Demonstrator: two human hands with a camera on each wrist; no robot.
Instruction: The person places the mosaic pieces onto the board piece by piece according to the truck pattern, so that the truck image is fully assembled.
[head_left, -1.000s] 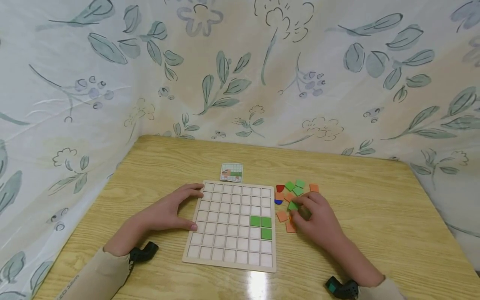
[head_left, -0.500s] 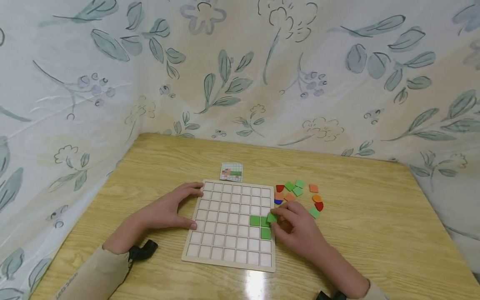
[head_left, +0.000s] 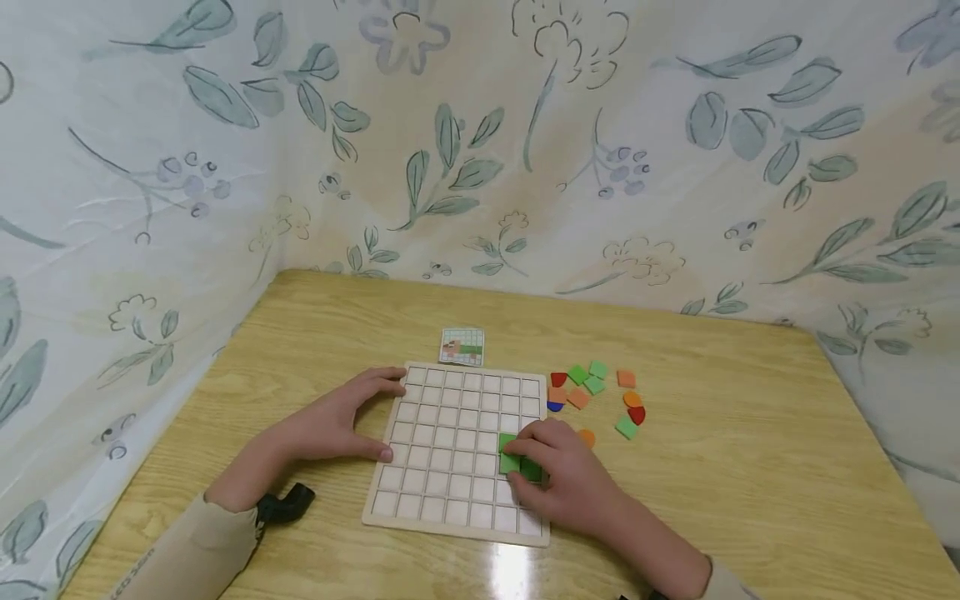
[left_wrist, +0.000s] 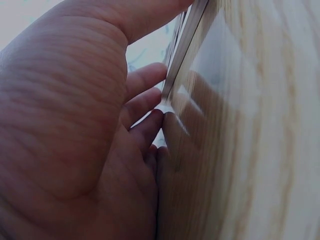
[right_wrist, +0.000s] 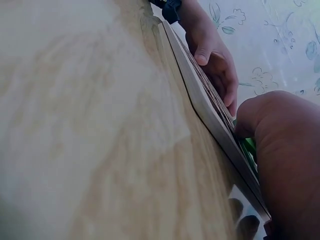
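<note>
Pinching a green tile (head_left: 510, 464) between the thumb and fingers of the right hand (head_left: 562, 475), low on the grid board (head_left: 444, 437), towards its right edge and a little nearer the near right corner than the far one. Cannot tell whether fully seated in its cell. Slanting the right forearm (head_left: 652, 533) in from the near edge of the worktop (head_left: 720, 417), with the back of the hand uppermost and the fingers bent down and leftward. Spreading the left hand (head_left: 333, 429) along the board's left edge, thumb well apart from fingers, touching with the thumb tip about midway and with fingertips near the far left corner. Surrounded by other green tiles (head_left: 531, 472) just beside the pinched one, loose pieces (head_left: 594, 385) scattered beyond the board's right edge, and a printed card (head_left: 461, 346) just past its far edge.
</note>
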